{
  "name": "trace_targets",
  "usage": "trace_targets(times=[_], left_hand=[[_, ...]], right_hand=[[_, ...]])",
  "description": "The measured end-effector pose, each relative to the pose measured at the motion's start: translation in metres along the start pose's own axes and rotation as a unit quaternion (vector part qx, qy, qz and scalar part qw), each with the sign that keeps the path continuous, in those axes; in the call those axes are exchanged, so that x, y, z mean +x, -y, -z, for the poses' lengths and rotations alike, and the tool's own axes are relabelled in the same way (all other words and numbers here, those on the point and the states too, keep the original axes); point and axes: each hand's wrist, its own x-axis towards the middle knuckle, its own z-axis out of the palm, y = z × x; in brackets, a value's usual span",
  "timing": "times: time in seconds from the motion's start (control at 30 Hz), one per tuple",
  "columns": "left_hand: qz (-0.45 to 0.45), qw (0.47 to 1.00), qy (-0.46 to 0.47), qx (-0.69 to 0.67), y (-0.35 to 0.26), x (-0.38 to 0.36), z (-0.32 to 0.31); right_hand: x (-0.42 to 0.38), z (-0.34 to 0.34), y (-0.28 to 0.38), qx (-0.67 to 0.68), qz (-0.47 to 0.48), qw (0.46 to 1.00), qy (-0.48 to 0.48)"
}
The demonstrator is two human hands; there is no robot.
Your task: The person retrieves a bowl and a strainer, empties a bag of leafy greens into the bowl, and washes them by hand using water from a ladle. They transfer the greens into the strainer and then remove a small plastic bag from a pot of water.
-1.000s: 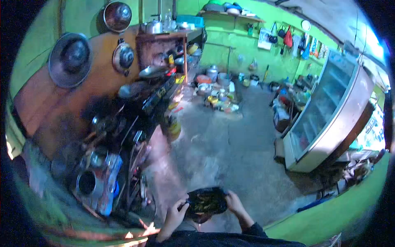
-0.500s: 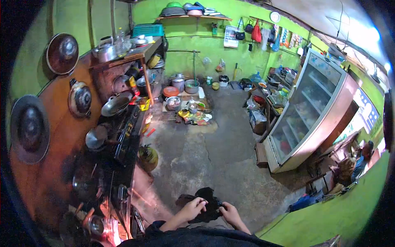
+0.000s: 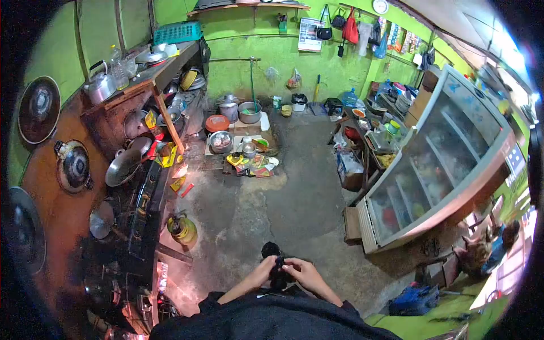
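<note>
- Two bare hands meet low in the head view, above the grey concrete floor [image 3: 294, 192], just ahead of the person's dark-sleeved body.
- Between them is a small dark object [image 3: 274, 262]; it is too dark and too small to say what it is.
- The left hand [image 3: 262, 272] has its fingers curled onto the left side of the dark object, gripping it.
- The right hand [image 3: 303, 271] is closed on the object's right side, its fingertips close to those of the left hand.
- Along the floor's left edge runs a dark stove counter [image 3: 144, 204], with a yellow-green gas cylinder [image 3: 182, 228] standing on the floor just beside it.
- A silver frying pan [image 3: 123, 166] rests on the counter, and lids hang on the brown wall further left.
- Near the floor's far edge, pots and bowls [image 3: 241, 150] sit clustered on a mat.
- Along the floor's right edge stands a glass-fronted display fridge [image 3: 436, 164].
- A second person [image 3: 498, 238] sits past the fridge, well apart from the hands.
</note>
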Motion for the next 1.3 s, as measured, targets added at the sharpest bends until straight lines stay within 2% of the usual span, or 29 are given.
trace_targets(times=[0.1,0.17,0.23,0.27,0.3,0.37,0.4,0.47,0.5,0.57,0.6,0.67,0.77,0.8,0.87,0.97,1.0,1.03,1.1,1.13,1.17,1.23,1.27,1.3], left_hand=[[0.000,0.997,0.015,-0.074,-0.024,0.059,0.003],[-0.013,0.998,-0.004,-0.060,-0.035,0.100,0.007],[0.129,0.985,0.042,-0.111,-0.046,0.146,0.013],[0.095,0.985,0.047,-0.135,-0.049,0.175,0.010],[0.162,0.981,-0.003,-0.109,-0.078,0.195,0.006],[0.158,0.977,-0.051,-0.132,-0.066,0.265,0.012],[0.165,0.977,-0.047,-0.127,-0.068,0.295,0.020],[0.145,0.967,0.097,-0.185,-0.095,0.358,0.029],[0.142,0.954,0.108,-0.242,-0.114,0.390,0.028],[0.115,0.975,0.103,-0.157,-0.164,0.446,0.023],[0.112,0.975,0.108,-0.158,-0.181,0.479,0.018],[-0.003,0.978,0.178,-0.113,-0.207,0.540,0.014],[0.001,0.972,0.223,-0.070,-0.281,0.609,-0.002],[0.002,0.973,0.223,-0.066,-0.292,0.638,-0.004],[-0.081,0.966,0.244,0.024,-0.308,0.694,-0.006],[-0.095,0.966,0.240,0.003,-0.328,0.763,-0.003],[-0.105,0.971,0.213,-0.008,-0.332,0.782,-0.002],[-0.097,0.986,0.138,-0.011,-0.335,0.793,-0.003],[-0.079,0.994,0.078,-0.024,-0.330,0.834,0.010],[-0.055,0.993,0.022,-0.098,-0.327,0.850,0.009],[-0.055,0.993,0.007,-0.104,-0.336,0.858,0.008],[-0.011,0.993,-0.065,-0.096,-0.361,0.872,0.006],[-0.015,0.991,-0.077,-0.106,-0.364,0.885,0.007],[-0.014,0.989,-0.091,-0.114,-0.371,0.898,0.009]], right_hand=[[0.053,0.039,0.023,0.024,0.009,1.000,-0.002],[0.093,0.066,0.023,0.034,0.006,0.999,0.019],[0.131,0.089,0.030,0.124,-0.015,0.992,0.008],[0.154,0.100,0.027,0.130,-0.010,0.991,0.037],[0.175,0.116,0.025,0.081,-0.021,0.995,0.058],[0.217,0.142,0.024,0.137,-0.088,0.983,0.085],[0.239,0.153,0.021,0.144,-0.092,0.982,0.079],[0.286,0.183,0.029,0.188,-0.049,0.979,0.063],[0.307,0.204,0.041,0.170,-0.046,0.983,0.057],[0.346,0.246,0.066,0.159,-0.026,0.987,-0.008],[0.362,0.270,0.082,0.159,-0.018,0.987,-0.029],[0.396,0.307,0.091,0.184,0.013,0.980,-0.069],[0.448,0.362,0.081,0.169,-0.023,0.983,-0.061],[0.465,0.377,0.077,0.172,-0.020,0.983,-0.061],[0.500,0.406,0.070,0.196,-0.016,0.977,-0.079],[0.555,0.457,0.059,0.261,-0.012,0.963,-0.066],[0.572,0.477,0.074,0.252,0.010,0.966,-0.059],[0.588,0.501,0.080,0.237,-0.018,0.971,-0.030],[0.622,0.549,0.111,0.125,0.017,0.992,-0.022],[0.637,0.575,0.139,-0.010,0.070,0.997,-0.021],[0.651,0.602,0.169,-0.096,0.169,0.981,0.004],[0.673,0.652,0.239,-0.083,0.300,0.942,0.128],[0.690,0.670,0.260,0.030,0.356,0.907,0.225],[0.710,0.685,0.279,0.146,0.397,0.849,0.316]])
